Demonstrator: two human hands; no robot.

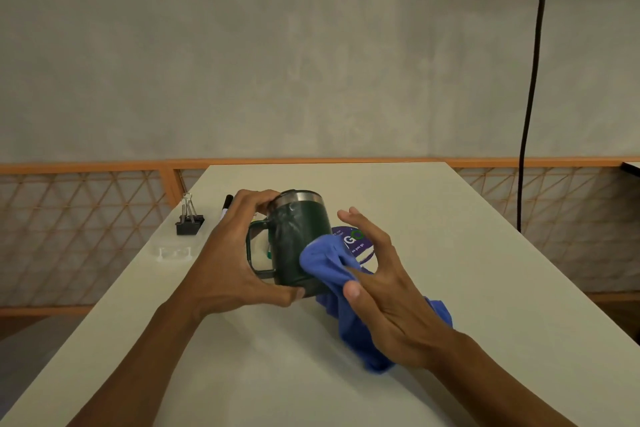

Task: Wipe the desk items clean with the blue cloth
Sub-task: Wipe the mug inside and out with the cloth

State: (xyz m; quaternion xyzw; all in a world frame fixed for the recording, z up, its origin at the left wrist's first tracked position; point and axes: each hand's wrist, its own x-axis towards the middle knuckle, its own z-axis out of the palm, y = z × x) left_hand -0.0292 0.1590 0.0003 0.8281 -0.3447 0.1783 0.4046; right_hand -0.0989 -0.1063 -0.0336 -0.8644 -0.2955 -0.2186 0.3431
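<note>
A dark green mug with a steel rim and a smudged side is held tilted just above the pale desk. My left hand grips it, fingers over the rim and thumb under the base, with the handle facing my palm. My right hand holds the blue cloth against the mug's lower right side, thumb pinching the cloth, index finger raised. The rest of the cloth trails under my right wrist onto the desk.
A round purple sticker or coaster lies behind the cloth. A black marker, two black binder clips and a small clear plastic piece sit at the desk's left side. A black cable hangs at the right.
</note>
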